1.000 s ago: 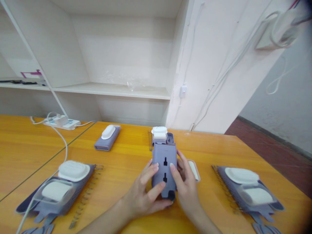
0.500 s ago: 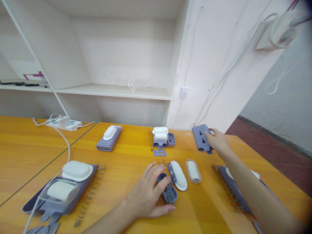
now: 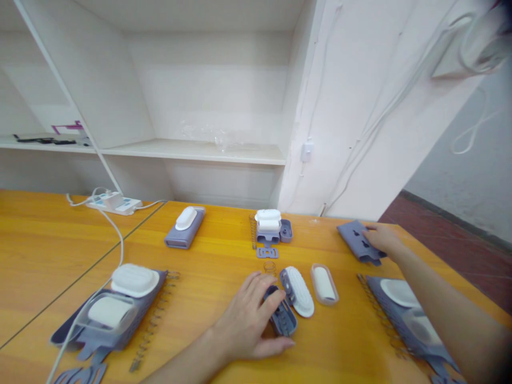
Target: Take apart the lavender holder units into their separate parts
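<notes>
My right hand [image 3: 382, 238] grips the edge of a flat grey-purple plastic housing [image 3: 357, 241] with two keyhole slots, low over the far right of the table. My left hand [image 3: 256, 317] has its fingers spread around a small dark grey-purple oval tray [image 3: 283, 316]; the index finger lies over its edge and the thumb is by its near end. Beside the tray, a white ridged oval brush-like piece [image 3: 300, 293] lies tilted on a purple part. Further right is a clear oval case [image 3: 324, 284] with a white roll inside. A small wire spring [image 3: 270, 267] lies above the left fingers.
Disassembled sets of purple housings, white pieces and springs lie at the left [image 3: 110, 312], back [image 3: 268, 226] and right [image 3: 404, 309]. A purple housing with a white oval [image 3: 184, 228] lies back left. A power strip [image 3: 114, 203] trails a white cable across the table. Shelves [image 3: 192, 149] stand behind.
My right hand has moved right and down with the purple housing, which now sits lower and flatter. My left hand stays by the oval tray. The view has shifted slightly left.
</notes>
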Motion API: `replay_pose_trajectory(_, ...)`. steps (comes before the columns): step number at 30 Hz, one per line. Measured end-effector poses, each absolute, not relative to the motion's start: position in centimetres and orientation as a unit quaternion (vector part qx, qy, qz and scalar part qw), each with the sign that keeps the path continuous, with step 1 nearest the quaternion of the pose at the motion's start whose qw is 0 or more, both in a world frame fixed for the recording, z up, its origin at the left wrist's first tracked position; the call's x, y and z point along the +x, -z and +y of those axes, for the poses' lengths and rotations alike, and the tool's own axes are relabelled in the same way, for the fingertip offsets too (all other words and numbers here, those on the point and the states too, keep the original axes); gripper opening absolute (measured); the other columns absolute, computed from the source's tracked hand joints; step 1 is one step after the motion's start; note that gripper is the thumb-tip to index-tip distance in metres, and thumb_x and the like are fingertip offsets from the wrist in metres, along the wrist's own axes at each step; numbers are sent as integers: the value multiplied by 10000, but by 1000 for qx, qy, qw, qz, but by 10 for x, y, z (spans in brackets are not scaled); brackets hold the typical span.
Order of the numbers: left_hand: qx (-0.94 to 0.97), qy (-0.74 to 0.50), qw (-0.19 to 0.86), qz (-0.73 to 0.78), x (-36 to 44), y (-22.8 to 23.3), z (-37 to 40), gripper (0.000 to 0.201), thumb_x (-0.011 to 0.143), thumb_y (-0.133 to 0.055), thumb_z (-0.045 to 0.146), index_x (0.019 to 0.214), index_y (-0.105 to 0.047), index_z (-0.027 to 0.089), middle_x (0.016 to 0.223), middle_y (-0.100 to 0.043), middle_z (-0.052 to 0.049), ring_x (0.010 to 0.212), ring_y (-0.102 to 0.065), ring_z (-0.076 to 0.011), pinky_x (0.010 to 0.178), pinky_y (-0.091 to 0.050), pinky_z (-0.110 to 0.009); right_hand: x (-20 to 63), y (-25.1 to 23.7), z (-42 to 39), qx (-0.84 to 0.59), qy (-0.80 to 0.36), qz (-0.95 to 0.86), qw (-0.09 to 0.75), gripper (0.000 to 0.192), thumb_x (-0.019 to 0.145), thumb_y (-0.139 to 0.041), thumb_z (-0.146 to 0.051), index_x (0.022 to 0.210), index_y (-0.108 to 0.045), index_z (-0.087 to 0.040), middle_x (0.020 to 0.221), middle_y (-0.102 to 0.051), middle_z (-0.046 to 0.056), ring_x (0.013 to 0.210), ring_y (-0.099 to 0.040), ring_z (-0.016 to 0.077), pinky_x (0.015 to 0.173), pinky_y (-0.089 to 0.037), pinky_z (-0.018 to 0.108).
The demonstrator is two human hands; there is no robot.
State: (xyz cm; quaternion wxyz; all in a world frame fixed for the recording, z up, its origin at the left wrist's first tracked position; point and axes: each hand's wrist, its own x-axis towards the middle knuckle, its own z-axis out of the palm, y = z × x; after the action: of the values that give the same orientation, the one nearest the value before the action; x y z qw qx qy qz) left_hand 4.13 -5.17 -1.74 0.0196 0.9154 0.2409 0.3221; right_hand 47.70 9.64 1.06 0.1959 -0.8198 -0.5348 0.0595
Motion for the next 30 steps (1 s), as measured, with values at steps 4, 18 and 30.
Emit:
replay_pose_trajectory(4, 911, -331, 33, 245, 42, 18, -53, 623, 784, -600, 492, 1247, -381, 138, 1213, -485, -180, 1112, -505, -277, 923, -479, -406, 479, -8, 100, -839, -62, -524, 133, 294, 806, -521, -280, 1010, -667, -126, 969, -691, 161, 902, -662, 311, 748, -528, 421)
replay_pose_trajectory(18, 920, -291, 35, 262, 45, 13, -55, 381, 825, -528, 495, 1010, -538, 161, 1024, -584, -116, 925, -547, -232, 792, -490, -367, 382, -45, 68, -731, -10, -672, 113, 533, 839, -468, -398, 1317, -475, -161, 1242, -580, 142, 1148, -537, 280, 974, -397, 422)
replay_pose_trajectory(30, 920, -288, 36, 264, 46, 12, -56, 380, 832, -517, 487, 1014, -549, 155, 1015, -579, -113, 932, -546, -231, 794, -491, -360, 272, -34, -21, -480, -134, -867, -26, 854, 521, -711, -362, 1324, -436, -271, 1238, -540, 97, 1086, -505, 322, 944, -310, 487)
